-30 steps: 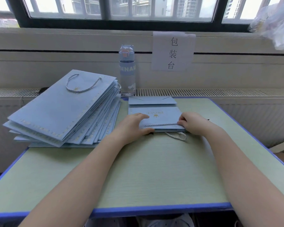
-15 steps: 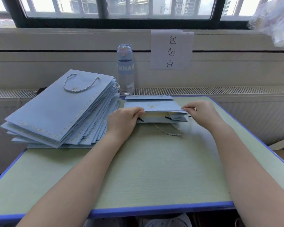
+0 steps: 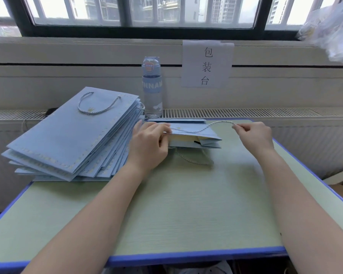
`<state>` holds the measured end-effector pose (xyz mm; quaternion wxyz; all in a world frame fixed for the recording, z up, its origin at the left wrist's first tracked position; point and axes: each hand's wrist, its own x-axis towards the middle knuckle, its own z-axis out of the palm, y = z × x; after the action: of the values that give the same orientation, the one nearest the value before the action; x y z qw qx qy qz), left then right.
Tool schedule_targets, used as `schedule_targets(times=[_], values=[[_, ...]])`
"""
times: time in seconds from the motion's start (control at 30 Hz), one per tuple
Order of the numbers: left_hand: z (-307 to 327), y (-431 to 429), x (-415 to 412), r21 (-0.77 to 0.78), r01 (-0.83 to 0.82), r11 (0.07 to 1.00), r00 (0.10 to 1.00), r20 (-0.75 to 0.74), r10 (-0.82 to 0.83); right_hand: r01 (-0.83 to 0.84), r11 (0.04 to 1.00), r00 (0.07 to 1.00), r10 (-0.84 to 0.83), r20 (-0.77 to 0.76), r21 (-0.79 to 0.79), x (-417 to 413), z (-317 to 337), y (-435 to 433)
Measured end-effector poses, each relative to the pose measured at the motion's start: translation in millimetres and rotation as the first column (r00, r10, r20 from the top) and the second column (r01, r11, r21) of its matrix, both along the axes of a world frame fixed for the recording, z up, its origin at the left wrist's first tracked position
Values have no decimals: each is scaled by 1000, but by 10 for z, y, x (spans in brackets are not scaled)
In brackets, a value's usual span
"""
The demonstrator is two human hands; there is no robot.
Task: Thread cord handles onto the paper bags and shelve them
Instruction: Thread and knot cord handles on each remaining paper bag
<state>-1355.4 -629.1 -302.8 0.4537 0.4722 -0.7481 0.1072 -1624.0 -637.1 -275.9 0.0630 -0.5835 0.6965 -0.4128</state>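
Left hand (image 3: 149, 144) grips the flat paper bag (image 3: 198, 134), mouth facing the counter's (image 3: 186, 204) near edge; right hand (image 3: 254, 138) pinches the cord (image 3: 206, 126). Its other end is hidden.

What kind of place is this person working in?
Likely a packing station by a window: the wall sign reads 包装台, "packing table"; a stack of corded blue paper bags lies on the desk; the left hand holds another bag while the right hand pinches its cord.

My left hand (image 3: 149, 147) knuckles up, fingers curled, pinching the bag (image 3: 196, 133) edge, my right hand (image 3: 255, 137) out to the side, fingertips pinching the cord (image 3: 216, 124) end, both forearms stretched forward
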Motion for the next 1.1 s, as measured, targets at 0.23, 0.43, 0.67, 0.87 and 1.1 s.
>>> schedule_targets(times=[0.23, 0.43, 0.67, 0.87, 1.1], values=[[-68, 77, -241, -41, 179, 983, 968, 186, -169, -308, 944, 939, 281, 199, 119, 320, 75, 67], [-274, -81, -290, 134, 162, 978, 941, 278, -194, -535, 831, 814, 457, 358, 155, 495, -5, 81], [-275, -37, -273, 166, 227, 960, 929, 257, -265, -438, 876, 890, 390, 238, 203, 533, -99, 28], [-256, -15, -278, 115, 166, 979, 933, 305, -194, -409, 886, 911, 381, 158, 217, 482, -123, 2], [-173, 43, -254, 102, 155, 983, 908, 378, -183, -448, 869, 893, 444, 68, 210, 536, -123, 37]])
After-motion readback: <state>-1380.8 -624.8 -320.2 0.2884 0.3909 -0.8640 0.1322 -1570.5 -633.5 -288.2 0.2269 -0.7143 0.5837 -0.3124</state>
